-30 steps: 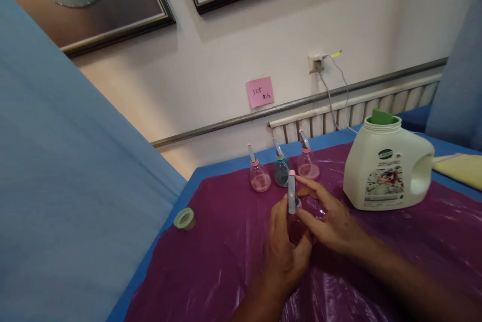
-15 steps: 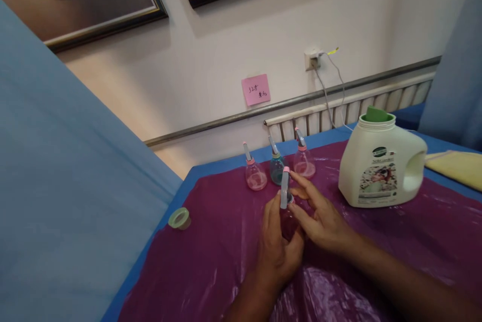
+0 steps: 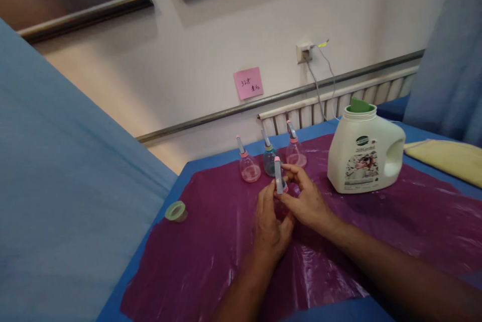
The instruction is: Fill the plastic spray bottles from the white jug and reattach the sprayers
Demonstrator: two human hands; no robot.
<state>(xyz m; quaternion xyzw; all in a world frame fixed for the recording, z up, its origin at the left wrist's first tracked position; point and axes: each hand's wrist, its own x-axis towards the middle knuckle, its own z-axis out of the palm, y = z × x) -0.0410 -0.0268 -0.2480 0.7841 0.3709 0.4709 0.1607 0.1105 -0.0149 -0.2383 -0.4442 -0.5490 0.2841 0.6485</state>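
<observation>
Between my two hands is a small clear spray bottle (image 3: 278, 175) with a grey trigger head tipped in pink, held above the purple plastic sheet (image 3: 211, 241). My left hand (image 3: 270, 229) is wrapped round the bottle's body from the left and below. With fingers bent around the neck, my right hand (image 3: 309, 201) grips the pink collar from the right. My fingers hide most of the bottle's body. Just beyond stand a spray bottle with pink liquid (image 3: 250, 170), one with teal liquid (image 3: 269, 165) and another pink one (image 3: 296, 156).
A large cream detergent jug (image 3: 363, 156) with a green piece in its mouth stands at the right. A small green cap (image 3: 176, 211) lies at the left. A folded yellow cloth (image 3: 448, 158) is at the far right. Blue curtain (image 3: 71, 176) hangs left.
The view has shifted, so everything sits a little further left and higher. Both hands still hold the spray bottle, the right one at its collar.
</observation>
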